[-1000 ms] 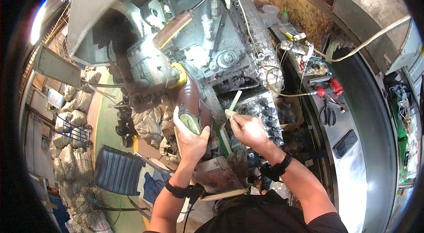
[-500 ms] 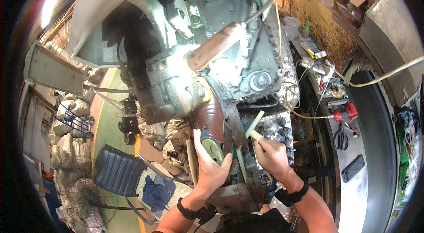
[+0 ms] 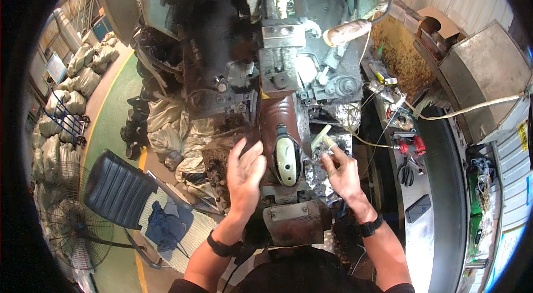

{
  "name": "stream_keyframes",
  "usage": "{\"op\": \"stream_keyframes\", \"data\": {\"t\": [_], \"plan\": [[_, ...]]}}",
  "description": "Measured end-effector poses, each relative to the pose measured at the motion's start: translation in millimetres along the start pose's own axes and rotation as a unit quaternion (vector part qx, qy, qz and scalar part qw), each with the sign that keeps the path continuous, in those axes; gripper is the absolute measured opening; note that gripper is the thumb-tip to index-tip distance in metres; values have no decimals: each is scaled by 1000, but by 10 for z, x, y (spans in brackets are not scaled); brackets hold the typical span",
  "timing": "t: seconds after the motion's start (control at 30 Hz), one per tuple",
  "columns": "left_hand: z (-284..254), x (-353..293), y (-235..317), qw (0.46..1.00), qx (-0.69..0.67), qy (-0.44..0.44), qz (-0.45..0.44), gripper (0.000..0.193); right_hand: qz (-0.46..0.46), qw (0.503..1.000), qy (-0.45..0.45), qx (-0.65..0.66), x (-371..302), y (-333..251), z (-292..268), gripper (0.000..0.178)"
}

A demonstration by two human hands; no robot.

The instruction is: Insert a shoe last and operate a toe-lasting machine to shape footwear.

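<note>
Still mid-job: left hand (image 3: 244, 173) spread flat beside the brown boot (image 3: 283, 143) on the machine, right hand (image 3: 340, 171) pinching a pale stick (image 3: 322, 137) (sole work seemingly unfinished).

Two hands, one machine (image 3: 288, 87), one chair (image 3: 116, 187), perhaps one fan (image 3: 72, 232)

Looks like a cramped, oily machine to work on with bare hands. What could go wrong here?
Possible troubles: the left hand, open and greasy, rests close against the brown shoe upper on the machine, so it might slip or get pinched among the metal parts. The right hand holds a small pale brush by its fingers only; it could drop into the machinery. Loose cables run nearby and could snag a wrist.
</note>
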State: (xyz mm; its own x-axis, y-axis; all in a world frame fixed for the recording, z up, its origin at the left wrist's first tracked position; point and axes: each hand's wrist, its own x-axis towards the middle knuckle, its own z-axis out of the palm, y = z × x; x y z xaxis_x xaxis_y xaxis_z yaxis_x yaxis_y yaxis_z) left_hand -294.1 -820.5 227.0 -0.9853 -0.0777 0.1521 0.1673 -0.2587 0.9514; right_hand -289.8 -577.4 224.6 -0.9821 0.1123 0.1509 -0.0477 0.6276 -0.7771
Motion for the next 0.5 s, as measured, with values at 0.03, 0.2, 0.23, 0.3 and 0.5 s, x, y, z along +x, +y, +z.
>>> {"op": "stream_keyframes", "data": {"t": [0.03,0.2,0.23,0.3,0.5], "plan": [[-147,-26,-3,999,-32,8,10,52,5,995,-8,104,-14,-139,30,59],[-707,-85,-243,990,-48,119,-66,41,-58,991,-64,101,-63,-836,332,133],[-775,-93,-302,986,-49,136,-83,42,-148,989,1,-31,-79,-935,423,137],[-853,-93,-403,987,-47,134,-75,41,-118,990,10,-74,-80,-1041,554,137],[-745,158,-363,993,-39,86,-66,30,-19,999,8,30,-61,-1014,681,124]]}}
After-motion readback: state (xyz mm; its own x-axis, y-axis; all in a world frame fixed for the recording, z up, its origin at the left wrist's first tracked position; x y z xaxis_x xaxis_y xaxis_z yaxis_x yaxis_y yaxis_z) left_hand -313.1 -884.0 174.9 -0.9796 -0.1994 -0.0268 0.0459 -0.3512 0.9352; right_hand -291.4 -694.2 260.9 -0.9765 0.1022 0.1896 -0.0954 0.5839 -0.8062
